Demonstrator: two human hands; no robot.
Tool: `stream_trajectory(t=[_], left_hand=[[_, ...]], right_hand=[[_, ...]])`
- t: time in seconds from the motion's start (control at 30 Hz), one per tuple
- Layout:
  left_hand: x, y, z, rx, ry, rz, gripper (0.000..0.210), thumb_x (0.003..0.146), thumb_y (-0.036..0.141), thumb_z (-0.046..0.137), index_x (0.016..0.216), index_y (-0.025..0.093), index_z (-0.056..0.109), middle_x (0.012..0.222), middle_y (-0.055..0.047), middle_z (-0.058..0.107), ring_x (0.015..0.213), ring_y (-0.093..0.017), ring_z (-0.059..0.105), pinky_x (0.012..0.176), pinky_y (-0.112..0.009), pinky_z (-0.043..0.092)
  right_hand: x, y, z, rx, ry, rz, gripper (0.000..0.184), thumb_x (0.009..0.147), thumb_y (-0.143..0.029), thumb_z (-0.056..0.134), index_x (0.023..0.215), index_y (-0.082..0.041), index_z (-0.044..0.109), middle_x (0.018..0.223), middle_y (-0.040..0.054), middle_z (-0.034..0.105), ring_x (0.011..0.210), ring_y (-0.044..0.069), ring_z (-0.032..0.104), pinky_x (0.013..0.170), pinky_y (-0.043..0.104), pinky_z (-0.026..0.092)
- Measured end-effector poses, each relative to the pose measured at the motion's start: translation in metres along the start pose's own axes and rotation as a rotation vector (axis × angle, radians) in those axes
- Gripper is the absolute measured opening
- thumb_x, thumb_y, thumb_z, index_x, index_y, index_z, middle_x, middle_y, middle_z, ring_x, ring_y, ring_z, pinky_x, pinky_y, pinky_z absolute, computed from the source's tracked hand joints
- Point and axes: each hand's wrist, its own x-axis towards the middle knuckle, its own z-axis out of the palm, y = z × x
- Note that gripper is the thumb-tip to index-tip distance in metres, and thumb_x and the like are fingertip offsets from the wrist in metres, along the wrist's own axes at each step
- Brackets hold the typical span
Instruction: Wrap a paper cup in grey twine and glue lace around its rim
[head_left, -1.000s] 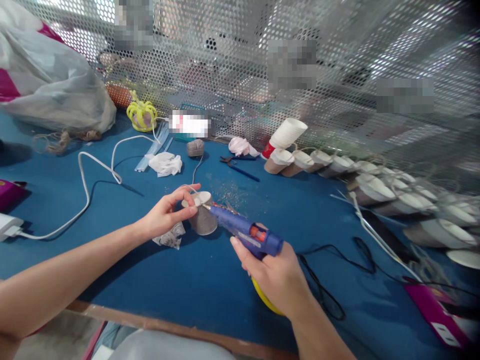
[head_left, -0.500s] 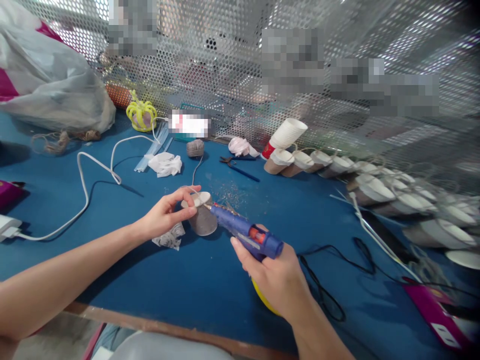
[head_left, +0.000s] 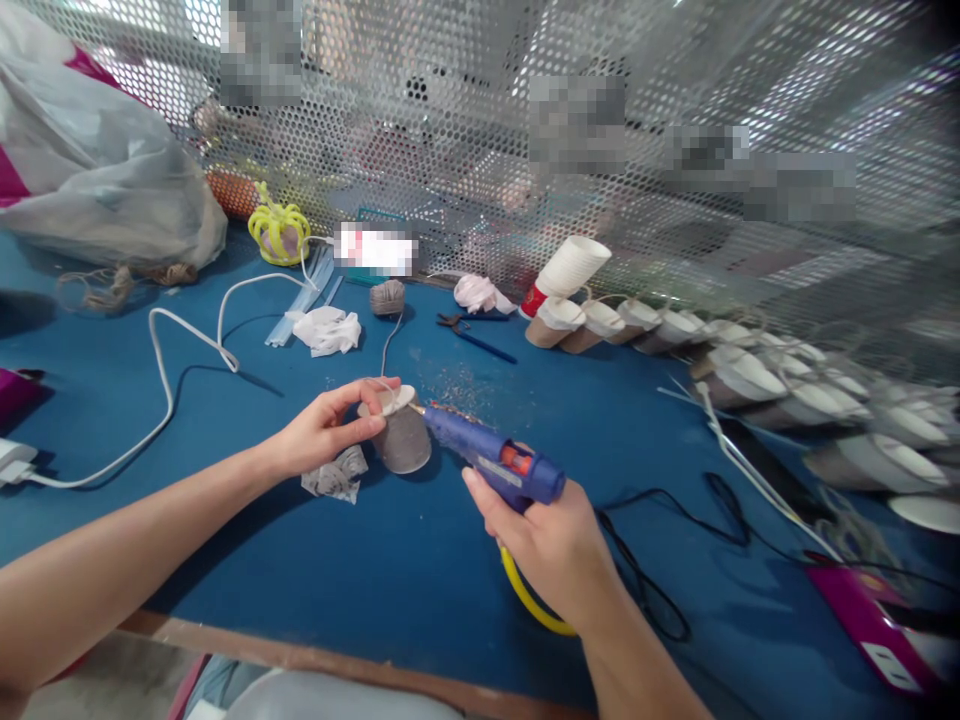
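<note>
A small paper cup (head_left: 406,445) covered in greyish-brown material stands upside down on the blue table, its white base facing up. My left hand (head_left: 337,420) is closed on the cup's upper left edge, fingers near a thin cord on the base. That cord runs back to a ball of grey twine (head_left: 387,297). In my right hand (head_left: 551,540) is a blue hot glue gun (head_left: 480,445), gripped by its handle. Its nozzle is at the right side of the base; whether it touches cannot be made out. Crumpled patterned paper (head_left: 335,474) lies beneath my left wrist.
Pliers (head_left: 476,338) and crumpled white tissue (head_left: 327,330) lie behind the cup. Rows of similar cups (head_left: 739,375) stand at the right, near stacked white cups (head_left: 574,268). A yellow ring (head_left: 532,600) sits under my right hand. Cables (head_left: 161,400) cross the table.
The glue gun's nozzle has drawn back slightly to the right from the cup's base. My left hand stays at the cup, and the view has shifted a little.
</note>
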Motion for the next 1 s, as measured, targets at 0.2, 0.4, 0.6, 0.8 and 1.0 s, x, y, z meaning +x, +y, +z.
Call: stream_trajectory(t=[0.2,0.4,0.6,0.8,1.0], left_hand=[[0.0006,0.0003,-0.0013,0.002,-0.023,0.004,0.024,0.080,0.036,0.060,0.074,0.016,0.050,0.129,-0.015,0.051,0.129,-0.029,0.037,0.104,-0.045,0.026],[0.0004,-0.0014,-0.0025,0.023,-0.038,0.030,0.021,0.081,0.034,0.058,0.075,0.015,0.050,0.128,-0.015,0.052,0.130,-0.028,0.037,0.104,-0.044,0.026],[0.0002,0.0005,-0.0019,0.017,-0.047,0.032,0.020,0.082,0.033,0.058,0.075,0.016,0.050,0.128,-0.015,0.052,0.130,-0.028,0.037,0.105,-0.045,0.025],[-0.0004,0.0005,-0.0018,0.015,-0.048,0.025,0.020,0.081,0.033,0.058,0.075,0.016,0.051,0.129,-0.014,0.052,0.130,-0.029,0.037,0.105,-0.045,0.025],[-0.0010,-0.0004,-0.0034,0.025,-0.046,0.023,0.021,0.081,0.034,0.059,0.074,0.016,0.051,0.129,-0.013,0.052,0.130,-0.029,0.037,0.106,-0.046,0.024]], right_hand=[[-0.0047,-0.0009,0.0028,0.021,-0.027,0.039,0.014,0.077,-0.034,0.059,0.071,-0.021,0.061,0.045,-0.0026,0.059,0.047,0.017,0.061,0.046,0.025,0.047],[-0.0034,-0.0011,0.0026,0.012,-0.015,0.030,0.016,0.078,-0.035,0.058,0.073,-0.020,0.060,0.041,-0.0041,0.054,0.043,0.016,0.059,0.046,0.025,0.047],[-0.0047,-0.0016,0.0036,0.024,-0.025,0.052,0.015,0.077,-0.035,0.059,0.074,-0.020,0.060,0.045,-0.0035,0.058,0.045,0.016,0.060,0.045,0.024,0.047],[-0.0042,-0.0031,0.0027,0.026,-0.041,0.049,0.017,0.078,-0.035,0.058,0.069,-0.021,0.060,0.039,-0.0040,0.054,0.042,0.016,0.058,0.043,0.025,0.046],[-0.0034,-0.0020,0.0011,0.021,-0.065,0.074,0.029,0.079,-0.037,0.056,0.055,-0.021,0.052,0.035,-0.0044,0.050,0.035,0.013,0.052,0.041,0.024,0.044]])
